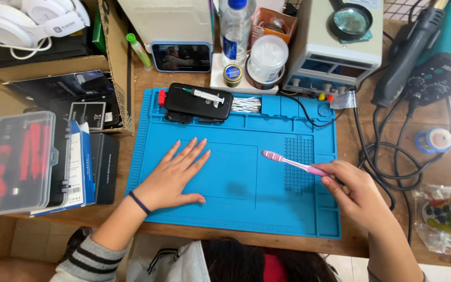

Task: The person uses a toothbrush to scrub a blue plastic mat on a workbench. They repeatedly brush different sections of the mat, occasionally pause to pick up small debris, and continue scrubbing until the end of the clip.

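Here, the right hand (358, 196) is gripping a pink toothbrush (293, 163) over the blue mat (246, 209).
The left hand (176, 175) is lying flat and released; brushing looks barely started.

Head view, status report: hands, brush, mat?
Left hand flat on blue silicone work mat. Right hand grips pink toothbrush, bristles above mat. Nothing between.
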